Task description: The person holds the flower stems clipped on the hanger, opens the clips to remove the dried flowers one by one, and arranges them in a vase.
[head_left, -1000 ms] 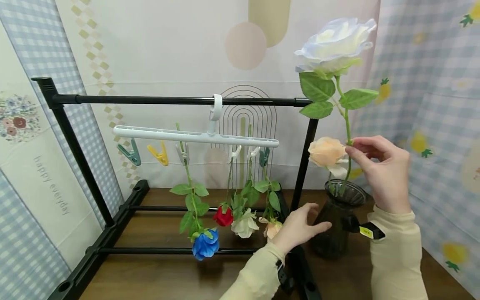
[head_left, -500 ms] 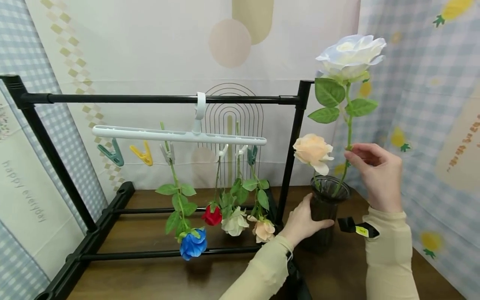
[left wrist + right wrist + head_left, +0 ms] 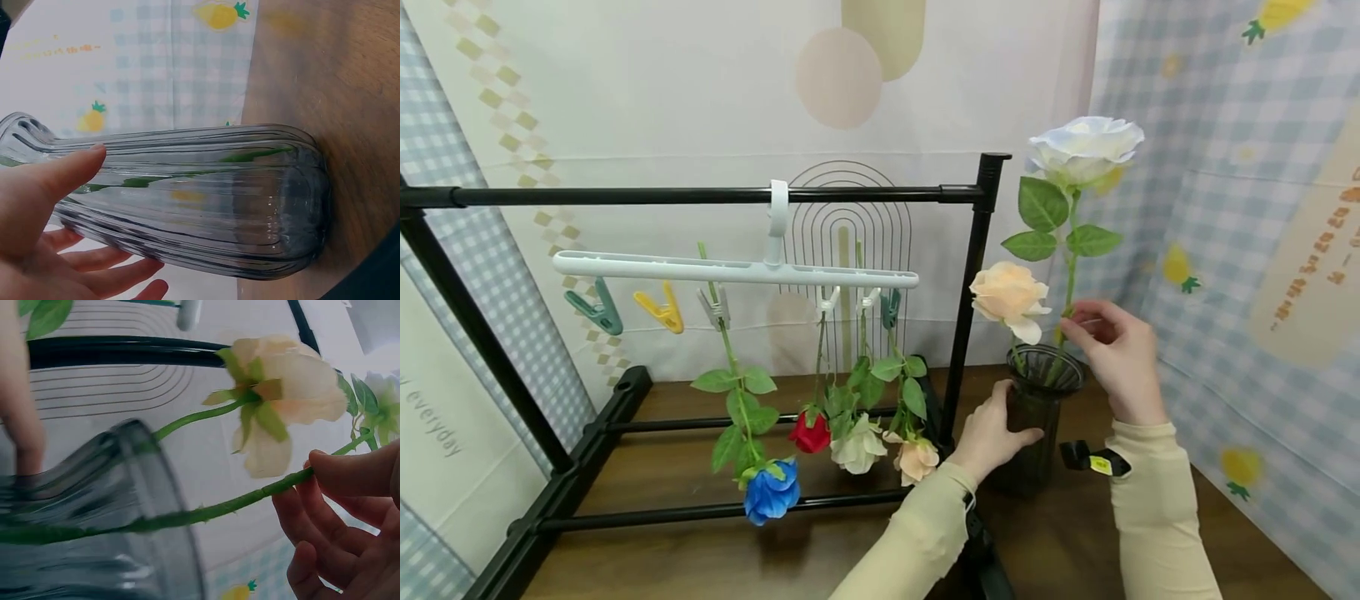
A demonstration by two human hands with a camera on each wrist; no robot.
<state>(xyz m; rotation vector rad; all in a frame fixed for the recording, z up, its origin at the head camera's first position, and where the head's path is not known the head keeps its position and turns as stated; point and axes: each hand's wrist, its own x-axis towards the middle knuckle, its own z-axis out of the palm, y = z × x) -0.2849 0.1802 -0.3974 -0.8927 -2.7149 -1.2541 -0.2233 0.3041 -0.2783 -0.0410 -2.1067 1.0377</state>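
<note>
A ribbed dark glass vase stands upright on the table, right of the rack. My left hand holds its side; in the left wrist view the thumb lies on the glass with the fingers along the opposite side. With thumb and fingertips, my right hand pinches the stem of a tall white rose. That stem passes through the mouth into the vase, as the right wrist view shows. A peach rose also stands in the vase, its bloom just above the rim.
A black rack carries a pale hanger. From its clips hang a blue rose, a red rose, a cream rose and a peach one, heads down. A teal clip and yellow clip hold nothing.
The white rose has come down, its stem deeper in the vase, with my right hand lowering alongside. My left hand has closed in on the vase. The head view has shifted right.
</note>
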